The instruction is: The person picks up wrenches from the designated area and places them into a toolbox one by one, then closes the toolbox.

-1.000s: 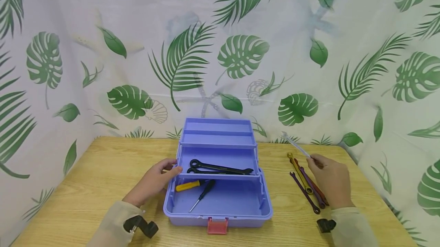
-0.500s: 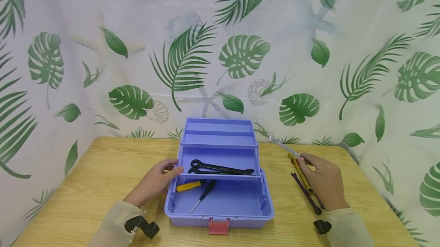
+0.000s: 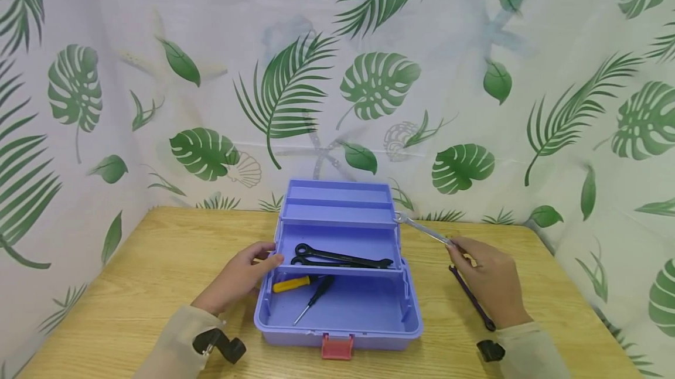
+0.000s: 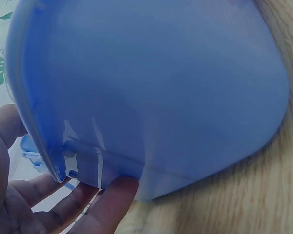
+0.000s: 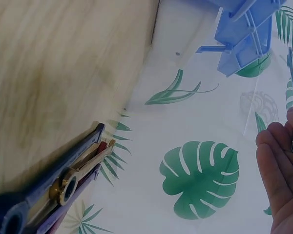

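A blue-purple toolbox (image 3: 364, 341) stands opened, its trays raised in steps. My left hand (image 3: 237, 276) grips its left side, the thumb at the tray's corner; in the left wrist view the fingers (image 4: 110, 204) touch the box's side wall (image 4: 161, 97). My right hand (image 3: 490, 279) pinches one end of a silver wrench (image 3: 424, 229), whose far end points left, near the upper tray's right edge. Two black wrenches (image 3: 340, 256) lie in the lower tray (image 3: 337, 235). In the bottom compartment are a yellow-handled screwdriver (image 3: 291, 284) and a black-handled screwdriver (image 3: 319, 291).
A dark purple wrench (image 3: 471, 299) lies on the wooden table (image 3: 158, 262) beside my right hand. Several coloured wrenches, one gold (image 5: 66, 187), show in the right wrist view; the hand mostly hides them in the head view. A leaf-patterned cloth (image 3: 316, 103) hangs behind.
My right hand has moved left with the silver wrench, bringing its far end to the toolbox's upper tray edge. The left hand has stayed on the box.
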Available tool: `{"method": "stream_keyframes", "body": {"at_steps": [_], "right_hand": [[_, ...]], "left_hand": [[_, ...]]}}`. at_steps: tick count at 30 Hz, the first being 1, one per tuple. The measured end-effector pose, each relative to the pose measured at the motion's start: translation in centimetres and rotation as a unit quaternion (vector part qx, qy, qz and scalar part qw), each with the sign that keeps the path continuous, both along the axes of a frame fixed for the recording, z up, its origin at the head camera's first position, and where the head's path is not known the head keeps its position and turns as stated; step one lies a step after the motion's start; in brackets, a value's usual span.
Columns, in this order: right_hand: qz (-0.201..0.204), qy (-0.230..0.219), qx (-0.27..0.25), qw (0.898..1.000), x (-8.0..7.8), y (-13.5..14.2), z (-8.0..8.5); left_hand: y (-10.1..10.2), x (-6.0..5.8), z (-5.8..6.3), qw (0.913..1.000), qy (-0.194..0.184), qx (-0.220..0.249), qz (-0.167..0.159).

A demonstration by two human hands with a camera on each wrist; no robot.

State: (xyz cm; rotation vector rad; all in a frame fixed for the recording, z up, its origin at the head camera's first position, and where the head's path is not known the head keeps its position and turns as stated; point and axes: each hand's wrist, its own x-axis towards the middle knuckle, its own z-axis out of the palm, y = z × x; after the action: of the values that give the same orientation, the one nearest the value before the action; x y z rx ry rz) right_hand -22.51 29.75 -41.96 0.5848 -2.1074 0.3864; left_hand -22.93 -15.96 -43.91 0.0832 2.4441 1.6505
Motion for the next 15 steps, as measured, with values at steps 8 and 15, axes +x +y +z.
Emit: {"method": "stream_keyframes", "body": {"at_steps": [8, 15], "right_hand": [[0.007, -0.018, -0.019, 1.0, -0.1, -0.13, -0.3], [0.001, -0.023, -0.001, 1.0, -0.1, -0.11, -0.65]], "left_hand": [[-0.09, -0.12, -0.17, 1.0, 0.0, 0.005, -0.003], [-0.18, -0.15, -0.16, 0.9999, 0.002, 0.008, -0.008]]}}
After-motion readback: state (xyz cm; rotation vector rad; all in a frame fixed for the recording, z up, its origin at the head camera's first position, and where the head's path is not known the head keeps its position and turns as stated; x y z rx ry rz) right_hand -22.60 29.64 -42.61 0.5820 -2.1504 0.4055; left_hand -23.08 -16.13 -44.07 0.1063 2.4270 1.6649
